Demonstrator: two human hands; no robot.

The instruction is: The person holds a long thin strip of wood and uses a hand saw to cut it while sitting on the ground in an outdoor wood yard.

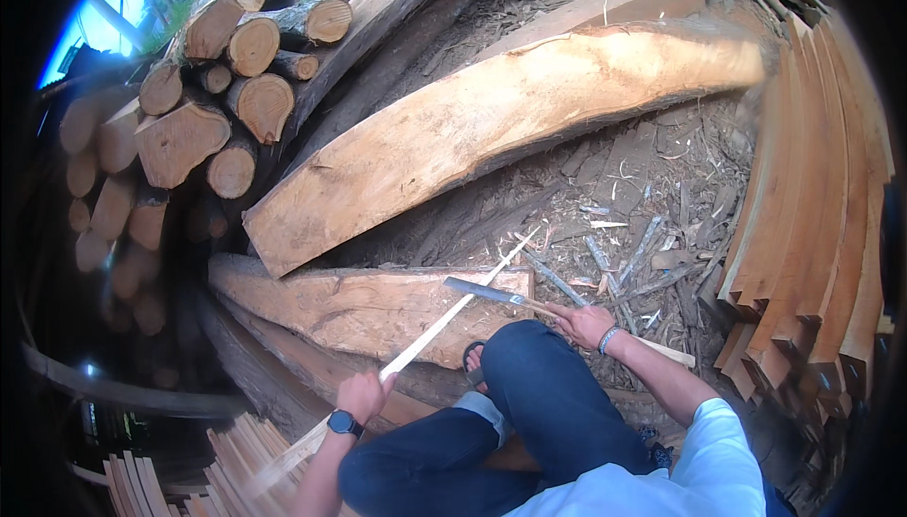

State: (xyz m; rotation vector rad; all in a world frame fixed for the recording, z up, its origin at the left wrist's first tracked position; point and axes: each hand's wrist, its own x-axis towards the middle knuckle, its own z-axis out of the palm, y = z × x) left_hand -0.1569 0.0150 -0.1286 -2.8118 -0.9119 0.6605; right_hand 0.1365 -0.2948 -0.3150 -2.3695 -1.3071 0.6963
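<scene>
My left hand [366,396], with a dark watch at its wrist, is closed round a long pale wood strip [425,339]. The strip slants up and right over a thick sawn slab [321,301], and its other end runs back past my forearm. In my right hand [584,325] is a machete, gripped by its long wooden handle, whose rear end sticks out behind the wrist. Its grey blade [484,291] points left and crosses the strip above the slab's right part. Whether the edge touches the strip, I cannot tell.
A large curved slab [491,125] lies beyond. Cut logs [255,47] are piled at the upper left. Long boards [798,177] are stacked on the right, and thin sticks [142,484] at the lower left. Bark and shavings [624,186] cover the ground. My bent knees are close below my hands.
</scene>
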